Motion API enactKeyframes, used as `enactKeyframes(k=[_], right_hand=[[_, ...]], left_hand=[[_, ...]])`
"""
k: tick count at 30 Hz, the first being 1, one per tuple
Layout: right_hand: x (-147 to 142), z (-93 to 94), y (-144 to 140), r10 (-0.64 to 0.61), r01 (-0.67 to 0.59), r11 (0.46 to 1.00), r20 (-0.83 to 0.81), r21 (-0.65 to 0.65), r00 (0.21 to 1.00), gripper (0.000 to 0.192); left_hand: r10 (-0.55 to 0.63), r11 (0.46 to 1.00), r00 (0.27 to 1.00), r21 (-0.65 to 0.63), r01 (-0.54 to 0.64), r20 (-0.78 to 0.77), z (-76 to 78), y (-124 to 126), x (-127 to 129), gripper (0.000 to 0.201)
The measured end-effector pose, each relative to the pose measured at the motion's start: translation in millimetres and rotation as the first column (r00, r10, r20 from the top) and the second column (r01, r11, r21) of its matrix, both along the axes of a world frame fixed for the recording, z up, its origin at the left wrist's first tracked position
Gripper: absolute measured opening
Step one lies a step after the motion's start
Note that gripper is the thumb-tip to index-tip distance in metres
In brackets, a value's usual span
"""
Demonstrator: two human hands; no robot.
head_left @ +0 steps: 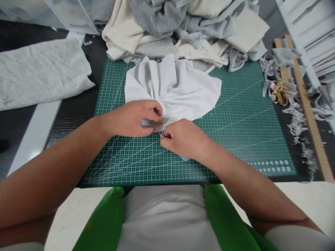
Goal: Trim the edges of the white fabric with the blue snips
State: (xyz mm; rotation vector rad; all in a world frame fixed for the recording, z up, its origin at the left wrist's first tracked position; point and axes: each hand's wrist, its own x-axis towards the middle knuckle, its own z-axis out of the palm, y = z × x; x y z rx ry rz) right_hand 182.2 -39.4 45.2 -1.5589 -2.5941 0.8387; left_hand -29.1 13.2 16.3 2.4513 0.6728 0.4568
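Clock faces read with 12 pointing away from the worker.

Work: white cloth, count one, spread on the cutting mat, bunched into folds that fan out from its near edge toward 11, 12 and 2 o'clock. Two hands on it. The left hand, at 7 o'clock of the cloth, pinches the gathered near edge. The right hand, at about 6, is closed round a small metal tool, count one; only its tip shows, at the cloth's edge, so its type is uncertain. A blue bit shows under that hand; cannot tell if it belongs to the tool.

Method, my judgement: keep the edge taut between pinch and tip; smooth the folds so no spare layer slips under the metal; hold the left fingertips clear of the point; work in short strokes, shifting the pinch along.

Outward, by mat centre: one mat, on one dark tabletop. At 12, one heap of cloths, overlapping, pieces not countable. At 10, one folded cloth. Near 11, clear plastic bin, number unsure. Toward 2 to 3, two wooden strips, one long, one short; one pair of gold scissors; scraps, too tangled to count.
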Motion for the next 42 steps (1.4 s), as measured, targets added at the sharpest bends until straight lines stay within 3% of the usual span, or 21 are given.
enactKeyframes(k=[9, 17, 42], right_hand=[[3.5, -3.0, -1.6, -0.005, 0.007, 1.0, -0.063, 0.022, 0.998, 0.029], [1.1, -4.5, -4.1, 0.013, -0.012, 0.997, -0.019, 0.073, 1.0, 0.029], [-0.4, 1.6, 3.1, 0.013, -0.014, 0.999, -0.029, -0.037, 1.0, 0.028]], left_hand=[[0.0, 1.0, 1.0, -0.005, 0.0, 0.01, -1.3, -0.6, 0.5, 0.024], [0.02, 1.0, 1.0, -0.022, -0.02, -0.01, -0.1, -1.0, 1.3, 0.024], [0.004, 1.0, 1.0, -0.02, -0.004, -0.002, 0.5, -0.4, 1.5, 0.025]])
